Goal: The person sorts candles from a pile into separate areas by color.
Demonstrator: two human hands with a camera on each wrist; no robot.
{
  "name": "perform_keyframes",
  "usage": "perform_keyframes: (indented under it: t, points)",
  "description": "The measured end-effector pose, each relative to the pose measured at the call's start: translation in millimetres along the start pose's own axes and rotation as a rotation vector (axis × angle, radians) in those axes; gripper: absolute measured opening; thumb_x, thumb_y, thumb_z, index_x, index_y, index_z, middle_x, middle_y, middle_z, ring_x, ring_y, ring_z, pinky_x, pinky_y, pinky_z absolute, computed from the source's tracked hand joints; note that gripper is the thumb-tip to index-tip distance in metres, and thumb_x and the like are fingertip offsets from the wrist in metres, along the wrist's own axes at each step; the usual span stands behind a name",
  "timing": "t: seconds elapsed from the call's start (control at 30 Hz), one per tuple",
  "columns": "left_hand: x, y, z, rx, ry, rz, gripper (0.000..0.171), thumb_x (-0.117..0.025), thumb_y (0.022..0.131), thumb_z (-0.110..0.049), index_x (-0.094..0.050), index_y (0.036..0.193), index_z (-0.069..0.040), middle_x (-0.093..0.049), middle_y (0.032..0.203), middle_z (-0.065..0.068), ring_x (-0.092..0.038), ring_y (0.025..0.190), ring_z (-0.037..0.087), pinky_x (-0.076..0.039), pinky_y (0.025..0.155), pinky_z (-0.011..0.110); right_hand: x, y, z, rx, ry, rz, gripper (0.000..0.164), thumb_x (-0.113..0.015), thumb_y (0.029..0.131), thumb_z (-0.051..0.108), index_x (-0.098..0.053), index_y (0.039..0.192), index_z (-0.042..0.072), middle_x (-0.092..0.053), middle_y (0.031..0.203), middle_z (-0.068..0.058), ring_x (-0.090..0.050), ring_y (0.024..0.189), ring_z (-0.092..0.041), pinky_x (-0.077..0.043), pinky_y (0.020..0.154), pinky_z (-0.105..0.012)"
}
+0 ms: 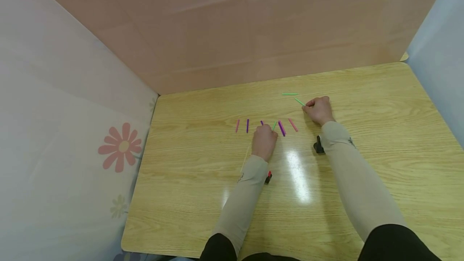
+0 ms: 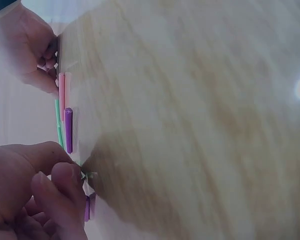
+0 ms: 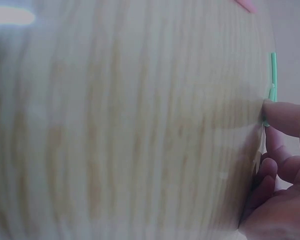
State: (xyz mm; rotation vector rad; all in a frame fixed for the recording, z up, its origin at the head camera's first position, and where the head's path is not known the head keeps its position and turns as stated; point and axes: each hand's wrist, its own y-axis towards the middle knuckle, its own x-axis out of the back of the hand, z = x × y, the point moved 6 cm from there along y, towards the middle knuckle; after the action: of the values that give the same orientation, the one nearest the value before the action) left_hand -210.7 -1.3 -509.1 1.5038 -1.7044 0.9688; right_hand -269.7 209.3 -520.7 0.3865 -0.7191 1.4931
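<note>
Thumb and fingertips of my left hand [image 1: 264,142] pinch a short thin green stick [image 1: 274,126] at the middle of the table; only its far part shows. My right hand [image 1: 319,110], farther back and to the right, pinches the near end of another green stick [image 1: 299,102] against the tabletop. Just behind that one lies a third green stick [image 1: 290,94]. Right of my left hand, a purple stick [image 1: 281,128] lies against a pink one. A second purple stick [image 1: 262,123] is partly hidden by the left hand.
Left of the left hand lie a purple stick [image 1: 248,126] and a pink stick [image 1: 237,126]. Another pink stick [image 1: 295,125] lies between the hands. The wooden table [image 1: 188,132] meets a brown panel [image 1: 217,51] at its back edge and a flowered curtain [image 1: 72,112] on the left.
</note>
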Motion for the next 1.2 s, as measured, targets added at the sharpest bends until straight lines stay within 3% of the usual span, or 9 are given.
perform_keyframes:
  t: [0.2, 0.5, 0.7, 1.0, 1.2]
  points:
    - [-2.0, 2.1, 1.1, -0.017, 0.105, 0.007, 0.04, -0.063, 0.087, -0.012, -0.039, 0.055, -0.014, -0.046, 0.054, -0.002, -0.036, 0.042, 0.007, -0.03, 0.036, 0.02, -1.8, 0.6, -0.1, -0.01, 0.012, 0.004, 0.034, -0.054, 0.096, 0.017, -0.057, 0.108, -0.015, -0.024, 0.135, -0.04, -0.035, 0.114, -0.048, -0.036, 0.097, -0.057]
    - [0.8, 0.3, 1.0, -0.02, 0.108, 0.037, 0.038, -0.062, 0.089, -0.013, -0.044, 0.056, -0.012, -0.049, 0.054, -0.001, -0.038, 0.042, 0.008, -0.032, 0.037, 0.02, -3.9, 2.5, -2.1, -0.001, 0.006, -0.012, 0.034, -0.055, 0.095, 0.017, -0.058, 0.106, -0.015, -0.026, 0.134, -0.04, -0.036, 0.114, -0.048, -0.035, 0.097, -0.057]
    - [1.8, -1.2, 0.1, -0.047, 0.088, 0.046, 0.041, -0.058, 0.089, -0.01, -0.039, 0.053, -0.013, -0.04, 0.05, -0.004, -0.033, 0.041, 0.006, -0.029, 0.037, 0.02, -3.4, 2.4, -2.0, -0.002, 0.019, -0.015, 0.034, -0.056, 0.095, 0.016, -0.058, 0.107, -0.015, -0.023, 0.136, -0.04, -0.035, 0.117, -0.049, -0.036, 0.096, -0.056]
    - [-2.6, 0.8, -2.5, -0.112, 0.18, 0.092, 0.041, -0.06, 0.089, -0.011, -0.039, 0.055, -0.015, -0.041, 0.052, -0.004, -0.035, 0.044, 0.006, -0.032, 0.039, 0.019, -3.1, 1.9, -1.6, -0.007, 0.014, -0.003, 0.035, -0.055, 0.095, 0.017, -0.058, 0.108, -0.016, -0.021, 0.138, -0.041, -0.033, 0.12, -0.051, -0.034, 0.1, -0.058]
    - [-0.9, 3.0, -6.1, -0.105, 0.229, 0.1, 0.039, -0.062, 0.086, -0.01, -0.038, 0.055, -0.015, -0.041, 0.054, -0.004, -0.035, 0.046, 0.008, -0.031, 0.038, 0.02, -2.9, 2.9, -1.1, -0.003, 0.012, -0.009, 0.033, -0.056, 0.095, 0.015, -0.059, 0.107, -0.015, -0.021, 0.139, -0.041, -0.032, 0.123, -0.051, -0.032, 0.103, -0.059]
